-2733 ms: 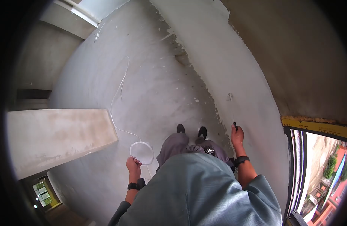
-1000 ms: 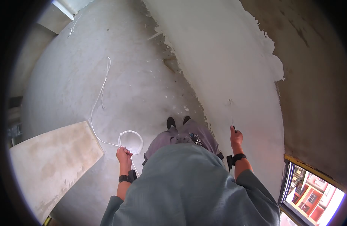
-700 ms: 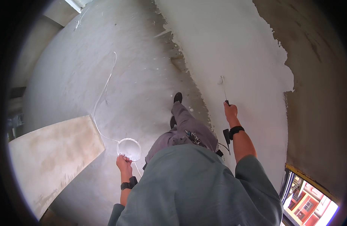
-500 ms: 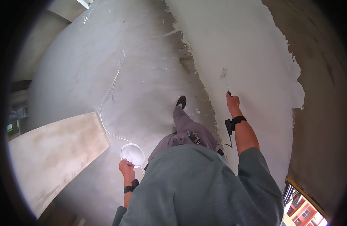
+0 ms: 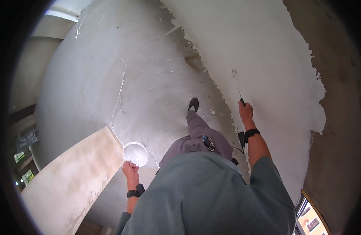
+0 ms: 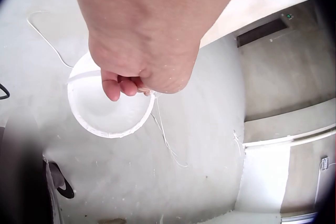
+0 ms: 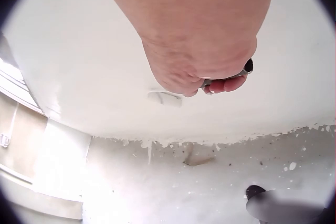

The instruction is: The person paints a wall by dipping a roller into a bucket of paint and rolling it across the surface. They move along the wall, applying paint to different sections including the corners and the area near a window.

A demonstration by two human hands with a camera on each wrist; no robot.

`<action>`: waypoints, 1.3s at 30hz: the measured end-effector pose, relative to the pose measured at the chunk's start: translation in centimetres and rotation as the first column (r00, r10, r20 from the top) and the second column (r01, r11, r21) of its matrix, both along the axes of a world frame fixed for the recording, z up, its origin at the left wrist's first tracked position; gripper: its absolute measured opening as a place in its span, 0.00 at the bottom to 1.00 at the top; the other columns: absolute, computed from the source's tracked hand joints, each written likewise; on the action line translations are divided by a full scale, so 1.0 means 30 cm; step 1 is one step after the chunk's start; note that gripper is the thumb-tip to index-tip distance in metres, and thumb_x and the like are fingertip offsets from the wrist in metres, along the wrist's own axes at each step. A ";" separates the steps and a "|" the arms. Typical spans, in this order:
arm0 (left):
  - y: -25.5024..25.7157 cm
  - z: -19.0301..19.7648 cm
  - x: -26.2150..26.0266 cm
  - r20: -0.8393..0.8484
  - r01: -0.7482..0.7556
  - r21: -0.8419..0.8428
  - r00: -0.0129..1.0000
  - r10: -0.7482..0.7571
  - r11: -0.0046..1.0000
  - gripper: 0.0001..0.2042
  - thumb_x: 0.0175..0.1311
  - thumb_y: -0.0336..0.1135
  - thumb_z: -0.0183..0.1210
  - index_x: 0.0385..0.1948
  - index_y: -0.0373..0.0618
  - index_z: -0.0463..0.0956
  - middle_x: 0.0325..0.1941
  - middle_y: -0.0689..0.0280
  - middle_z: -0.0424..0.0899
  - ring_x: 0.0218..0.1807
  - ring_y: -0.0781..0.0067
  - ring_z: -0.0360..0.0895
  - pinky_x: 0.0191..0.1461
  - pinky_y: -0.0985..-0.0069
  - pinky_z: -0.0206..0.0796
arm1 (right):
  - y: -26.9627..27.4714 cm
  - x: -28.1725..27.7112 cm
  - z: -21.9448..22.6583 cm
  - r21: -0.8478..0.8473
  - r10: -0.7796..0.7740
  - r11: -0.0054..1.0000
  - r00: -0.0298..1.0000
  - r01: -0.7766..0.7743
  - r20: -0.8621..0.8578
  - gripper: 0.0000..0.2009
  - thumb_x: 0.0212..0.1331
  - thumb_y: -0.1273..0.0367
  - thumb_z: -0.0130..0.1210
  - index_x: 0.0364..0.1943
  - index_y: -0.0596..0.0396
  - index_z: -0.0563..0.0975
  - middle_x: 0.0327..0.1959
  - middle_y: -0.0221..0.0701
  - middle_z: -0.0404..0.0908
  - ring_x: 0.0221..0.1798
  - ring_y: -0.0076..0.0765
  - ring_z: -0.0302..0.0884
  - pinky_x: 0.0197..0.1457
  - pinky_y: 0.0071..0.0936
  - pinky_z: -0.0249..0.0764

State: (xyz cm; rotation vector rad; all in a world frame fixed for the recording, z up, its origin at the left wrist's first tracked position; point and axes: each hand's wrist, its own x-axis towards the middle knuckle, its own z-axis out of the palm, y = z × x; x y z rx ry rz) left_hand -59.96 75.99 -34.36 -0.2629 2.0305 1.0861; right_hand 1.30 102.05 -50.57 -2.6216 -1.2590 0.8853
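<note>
In the head view my left hand (image 5: 131, 170) grips a white bucket (image 5: 136, 143) at its rim, with the curled fingers (image 6: 126, 86) seen at the bucket's edge in the left wrist view. The bucket hangs beside my left leg, its round mouth facing up. My right hand (image 5: 246, 112) holds a small paint roller by its black handle (image 5: 242, 101). From the handle a thin metal rod runs forward to the white roller head (image 7: 165, 98), which overlaps the white-coated wall (image 5: 262, 58). My palm and wrist hide most of the handle in the right wrist view.
Thin white cord (image 5: 121, 90) lies on the grey floor (image 5: 157, 78), running behind the bucket. A beige wall end (image 5: 78, 176) stands close left of the bucket. One black shoe (image 5: 193, 103) is forward. A window (image 5: 311, 217) is at lower right.
One foot has stepped forward. The roller has gone farther up in view along the white wall. The bucket has turned so more of its inside shows, and the wall end now stands closer to it.
</note>
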 end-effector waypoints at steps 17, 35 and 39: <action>0.450 -0.079 0.019 0.071 0.274 0.007 0.959 -0.274 0.962 0.07 0.71 0.38 0.49 0.31 0.51 0.70 0.21 0.74 0.69 0.23 0.80 0.70 0.24 0.78 0.69 | -1.074 0.333 0.415 -0.328 -0.226 0.884 0.919 0.332 0.323 0.28 0.59 0.41 0.56 0.43 0.54 0.80 0.43 0.46 0.85 0.49 0.57 0.83 0.52 0.50 0.76; 0.335 -0.014 -0.133 -0.026 0.119 -0.077 0.992 -0.121 0.990 0.07 0.71 0.37 0.48 0.31 0.51 0.70 0.21 0.75 0.68 0.22 0.81 0.69 0.23 0.78 0.68 | -0.219 0.054 -0.086 -0.300 -0.084 0.944 0.979 0.137 0.184 0.30 0.60 0.42 0.55 0.42 0.59 0.82 0.44 0.46 0.86 0.51 0.54 0.83 0.55 0.48 0.76; 0.287 -0.031 -0.151 -0.019 0.090 -0.152 0.995 -0.094 0.984 0.07 0.72 0.37 0.48 0.31 0.51 0.69 0.20 0.75 0.69 0.22 0.81 0.69 0.21 0.79 0.68 | -0.008 -0.046 -0.163 -0.329 -0.139 0.929 0.984 0.168 0.108 0.30 0.60 0.42 0.56 0.43 0.59 0.83 0.45 0.47 0.86 0.51 0.54 0.83 0.55 0.48 0.76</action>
